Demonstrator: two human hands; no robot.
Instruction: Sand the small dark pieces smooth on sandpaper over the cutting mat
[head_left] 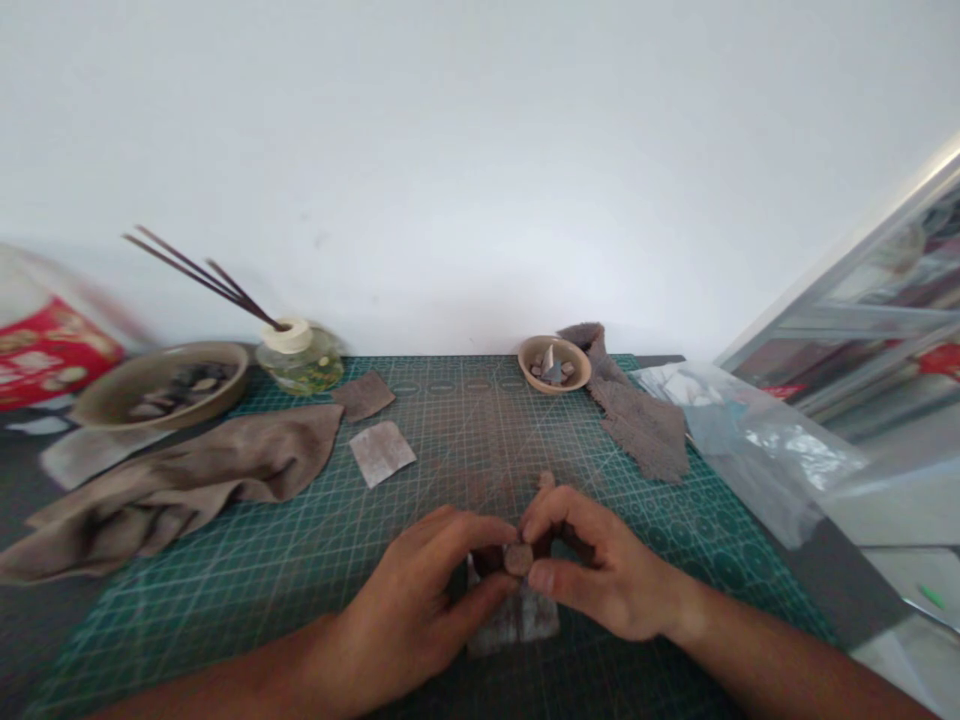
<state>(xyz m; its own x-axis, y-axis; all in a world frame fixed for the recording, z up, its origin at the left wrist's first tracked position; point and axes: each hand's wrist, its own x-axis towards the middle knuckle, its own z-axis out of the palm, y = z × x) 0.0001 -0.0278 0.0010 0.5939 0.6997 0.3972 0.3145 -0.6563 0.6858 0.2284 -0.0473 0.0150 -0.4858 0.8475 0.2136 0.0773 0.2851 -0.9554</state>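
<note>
A small round brown disc (517,559) is pinched between the fingertips of both hands, over the front middle of the green cutting mat (450,430). My left hand (439,585) grips it from the left with thumb and forefinger. On the other side my right hand (600,570) has thumb and forefinger against its right edge. Beneath the hands lies a greyish worn square of sandpaper or cloth (521,620), partly hidden by the fingers. What the disc is made of I cannot tell.
Two small squares, one brown (365,396) and one pale (382,453), lie left of centre. Bowls of small pieces stand at left (94,400) and back right (556,381). A reed diffuser (300,355), brown cloths (277,450) (645,430) and a clear plastic bag (765,440) surround the mat.
</note>
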